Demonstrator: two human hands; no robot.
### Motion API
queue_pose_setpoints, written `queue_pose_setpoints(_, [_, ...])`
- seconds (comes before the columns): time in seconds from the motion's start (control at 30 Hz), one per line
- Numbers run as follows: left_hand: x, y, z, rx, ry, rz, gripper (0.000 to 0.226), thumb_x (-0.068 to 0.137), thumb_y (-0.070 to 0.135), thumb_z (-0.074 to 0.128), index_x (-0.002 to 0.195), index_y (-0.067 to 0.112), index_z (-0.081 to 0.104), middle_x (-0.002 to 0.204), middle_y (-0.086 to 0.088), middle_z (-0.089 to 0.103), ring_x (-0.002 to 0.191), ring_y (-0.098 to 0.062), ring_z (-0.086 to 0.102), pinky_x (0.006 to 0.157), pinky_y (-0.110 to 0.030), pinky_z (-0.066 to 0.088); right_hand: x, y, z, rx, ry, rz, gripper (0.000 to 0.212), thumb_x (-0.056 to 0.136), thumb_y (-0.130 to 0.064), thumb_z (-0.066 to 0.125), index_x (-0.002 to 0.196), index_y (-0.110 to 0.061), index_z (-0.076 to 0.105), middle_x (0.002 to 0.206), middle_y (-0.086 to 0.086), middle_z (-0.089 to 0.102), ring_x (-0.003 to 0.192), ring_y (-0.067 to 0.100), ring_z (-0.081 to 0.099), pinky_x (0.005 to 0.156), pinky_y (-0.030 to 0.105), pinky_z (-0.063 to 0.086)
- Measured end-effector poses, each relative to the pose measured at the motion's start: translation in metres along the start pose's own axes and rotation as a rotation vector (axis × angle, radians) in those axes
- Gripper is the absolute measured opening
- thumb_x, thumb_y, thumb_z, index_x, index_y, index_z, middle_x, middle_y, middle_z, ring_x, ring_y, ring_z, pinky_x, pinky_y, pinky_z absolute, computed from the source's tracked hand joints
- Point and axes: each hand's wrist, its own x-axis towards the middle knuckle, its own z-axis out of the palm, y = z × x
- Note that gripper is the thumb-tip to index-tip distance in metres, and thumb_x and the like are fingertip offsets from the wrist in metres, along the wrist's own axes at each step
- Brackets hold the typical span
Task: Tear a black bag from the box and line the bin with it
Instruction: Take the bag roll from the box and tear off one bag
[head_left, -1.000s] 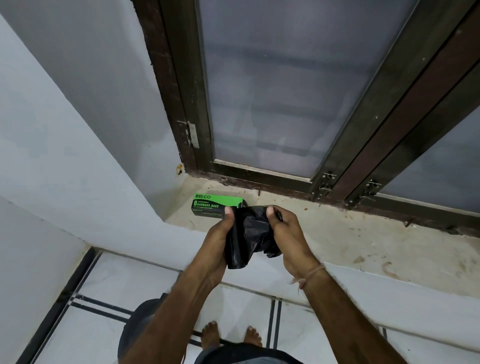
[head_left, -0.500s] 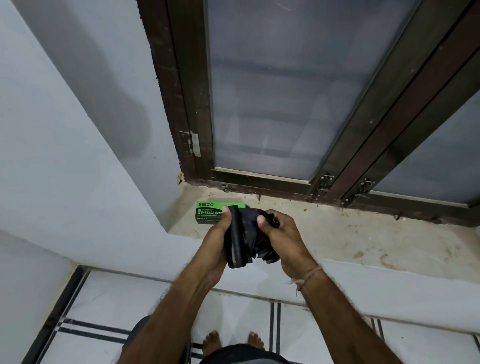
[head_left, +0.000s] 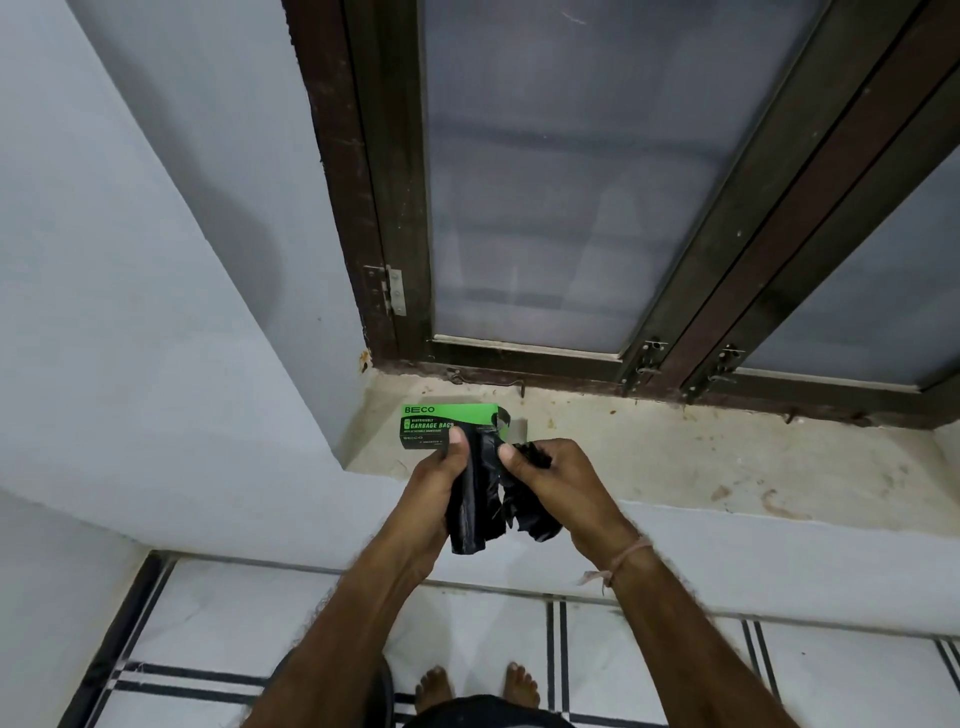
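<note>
Progress looks to be at the early middle of the task. Black bag is already out of the green box, which lies on the stone window ledge near the left corner, just behind the hands. Whether the bag is fully torn free I cannot tell, because a dark bit shows at the open end of the box and the hands cover the place where it would join. I judge that the unfolding has begun but is not finished, and the lining of the bin is all left to do.

Left hand has its grip pressed on the left edge of the bag, thumb on top. Right hand pinches the right part of the same bag, the thumb close beside the other thumb. The bag hangs between them above the front edge of the ledge, folded in long narrow pleats and crumpled at the right side, thin and glossy. A dark curved shape at the bottom of the view, beside the bare feet, may be the bin, but too little shows to be sure.
</note>
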Motion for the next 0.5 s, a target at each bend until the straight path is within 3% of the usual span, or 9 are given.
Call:
queue_pose_setpoints(0.1, [-0.003,0.002,-0.001,-0.061,-0.029,-0.036,0.064,0.098,0.060,0.041,0.136,0.012,0.062,0.127,-0.014,0.073,0.119,-0.030,0.069,0.097,-0.045,0.056,-0.005,-0.004,0.005,0.065,-0.094,0.064,0.042,0.104,-0.042,0.057,0.087,-0.004,0.068,0.059,0.013,0.065,0.039,0.023,0.057,0.039,0.025,0.045])
queue_pose_setpoints(0.17, [-0.004,0.001,-0.003,-0.130,-0.044,-0.072,0.062,0.102,0.056,0.039,0.136,0.009,0.062,0.130,-0.016,0.071,0.122,-0.029,0.067,0.105,-0.046,0.051,-0.009,-0.004,0.012,0.162,-0.127,0.093,0.041,0.104,-0.043,0.054,0.092,-0.008,0.071,0.062,0.009,0.068,0.041,0.023,0.059,0.040,0.026,0.047])
queue_pose_setpoints(0.23, [-0.005,0.000,-0.005,-0.191,-0.052,-0.101,0.065,0.103,0.057,0.037,0.138,0.008,0.061,0.133,-0.018,0.069,0.127,-0.031,0.064,0.112,-0.050,0.045,-0.011,-0.002,0.019,0.274,-0.124,0.120,0.040,0.100,-0.048,0.056,0.097,-0.014,0.077,0.078,0.010,0.075,0.062,0.030,0.068,0.055,0.038,0.056])
queue_pose_setpoints(0.3, [-0.006,-0.002,-0.006,-0.231,-0.058,-0.116,0.068,0.102,0.060,0.038,0.139,0.007,0.060,0.136,-0.019,0.067,0.129,-0.033,0.063,0.113,-0.052,0.044,-0.011,0.001,0.024,0.379,-0.104,0.145,0.040,0.092,-0.052,0.060,0.097,-0.018,0.081,0.093,0.011,0.078,0.083,0.034,0.071,0.073,0.048,0.052])
queue_pose_setpoints(0.43, [-0.009,-0.007,-0.007,-0.281,-0.063,-0.132,0.069,0.101,0.061,0.038,0.135,0.008,0.065,0.132,-0.020,0.069,0.126,-0.034,0.065,0.106,-0.050,0.050,-0.009,0.009,0.030,0.533,-0.102,0.181,0.040,0.088,-0.052,0.060,0.081,-0.021,0.084,0.081,0.004,0.076,0.071,0.023,0.073,0.073,0.043,0.048])
queue_pose_setpoints(0.5, [-0.011,-0.006,-0.005,-0.303,-0.070,-0.135,0.067,0.101,0.060,0.037,0.133,0.010,0.066,0.125,-0.018,0.073,0.116,-0.031,0.071,0.098,-0.049,0.054,-0.008,0.012,0.032,0.622,-0.100,0.184,0.043,0.088,-0.049,0.059,0.079,-0.015,0.083,0.074,0.005,0.075,0.067,0.021,0.072,0.070,0.041,0.051])
